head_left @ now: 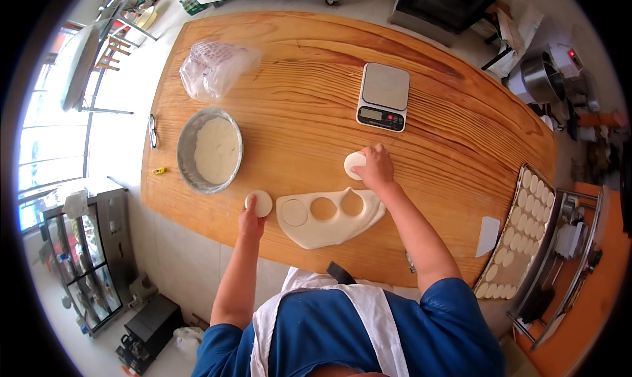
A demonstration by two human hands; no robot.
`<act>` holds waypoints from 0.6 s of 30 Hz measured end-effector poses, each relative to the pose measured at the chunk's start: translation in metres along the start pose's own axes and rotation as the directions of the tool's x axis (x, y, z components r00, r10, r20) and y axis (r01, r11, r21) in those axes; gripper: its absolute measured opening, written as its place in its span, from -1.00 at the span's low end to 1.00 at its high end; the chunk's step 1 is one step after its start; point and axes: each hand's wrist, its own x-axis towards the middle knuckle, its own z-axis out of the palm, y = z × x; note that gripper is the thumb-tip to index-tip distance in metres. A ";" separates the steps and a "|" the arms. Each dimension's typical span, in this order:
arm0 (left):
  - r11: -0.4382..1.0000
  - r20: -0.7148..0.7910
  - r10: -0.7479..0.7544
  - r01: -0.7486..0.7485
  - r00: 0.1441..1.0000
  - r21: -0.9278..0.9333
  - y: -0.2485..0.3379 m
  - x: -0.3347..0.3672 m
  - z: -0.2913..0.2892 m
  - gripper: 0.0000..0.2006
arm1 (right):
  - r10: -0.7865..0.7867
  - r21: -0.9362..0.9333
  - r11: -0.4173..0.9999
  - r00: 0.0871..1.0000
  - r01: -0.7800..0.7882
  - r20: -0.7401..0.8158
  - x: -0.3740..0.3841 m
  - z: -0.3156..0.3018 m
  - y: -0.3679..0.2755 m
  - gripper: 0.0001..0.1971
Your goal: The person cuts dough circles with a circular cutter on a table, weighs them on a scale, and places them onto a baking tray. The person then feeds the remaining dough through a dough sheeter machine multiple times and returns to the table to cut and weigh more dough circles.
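Observation:
A flat sheet of pale dough point(316, 231) lies near the table's front edge. It has two round holes and, at its left end, a circle cut but still in place. Left of the sheet, my left hand point(251, 223) grips a white round disc point(261, 203), thumb on top; whether it is dough or a cutter I cannot tell. Beyond the sheet, my right hand point(376, 166) is closed on the edge of a pale dough round point(354, 165), fingers partly hiding it.
A metal bowl point(185, 154) of flour stands at left, with a plastic bag point(212, 69) behind it. A kitchen scale point(386, 87) sits at the back. At right are a white scraper point(488, 236) and a tray point(512, 272) of several dough rounds. Glasses point(153, 131) lie by the left edge.

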 end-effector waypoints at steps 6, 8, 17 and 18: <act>0.992 -0.094 -0.129 0.127 0.987 -0.029 0.005 0.010 -0.005 -0.59 | 0.143 0.349 0.925 0.988 -0.154 0.058 -0.028 0.002 0.020 -0.64; 0.986 -0.101 -0.166 0.168 0.981 0.004 0.011 0.010 -0.001 -0.56 | 0.275 0.491 0.818 0.954 -0.299 0.122 -0.038 0.007 0.038 -0.65; 0.964 -0.171 -0.259 0.266 0.951 0.018 0.014 0.015 0.004 -0.51 | 0.348 0.888 0.449 0.935 -0.103 -0.067 -0.007 0.002 0.057 -0.69; 0.964 -0.195 -0.248 0.261 0.949 0.043 0.014 0.014 0.006 -0.51 | 0.364 0.890 0.453 0.923 -0.058 -0.125 0.007 -0.006 0.059 -0.70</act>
